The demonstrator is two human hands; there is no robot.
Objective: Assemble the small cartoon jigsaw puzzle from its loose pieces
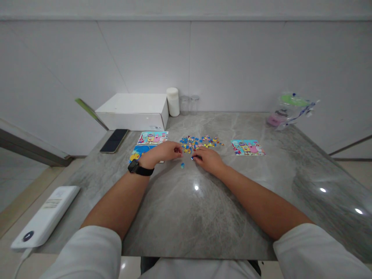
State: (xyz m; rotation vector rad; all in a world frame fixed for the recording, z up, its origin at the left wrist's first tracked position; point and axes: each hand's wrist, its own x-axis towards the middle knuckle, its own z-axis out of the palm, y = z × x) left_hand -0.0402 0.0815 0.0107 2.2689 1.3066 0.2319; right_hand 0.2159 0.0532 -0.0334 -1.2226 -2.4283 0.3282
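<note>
A loose pile of small, brightly coloured jigsaw puzzle pieces (200, 142) lies on the grey marbled table (197, 221). At its near right side, my right hand (209, 159) pinches a dark blue puzzle piece (192, 158) between thumb and finger. My left hand (166, 151), with a black watch on its wrist, is at the pile's left edge. Its fingers are curled together, and what they hold, if anything, is too small to make out. One blue-green puzzle piece (182, 165) lies apart, nearer to me, between the hands. Beneath my left forearm is a partly covered blue-and-yellow card (142, 150).
Cartoon picture cards lie at left (153, 137) and right (248, 147). Further left are a phone (115, 140) and a white power bank (46, 217). Along the wall stand a white box (133, 110), a white bottle (173, 102), glass jars (189, 105) and a plastic bag (290, 110).
</note>
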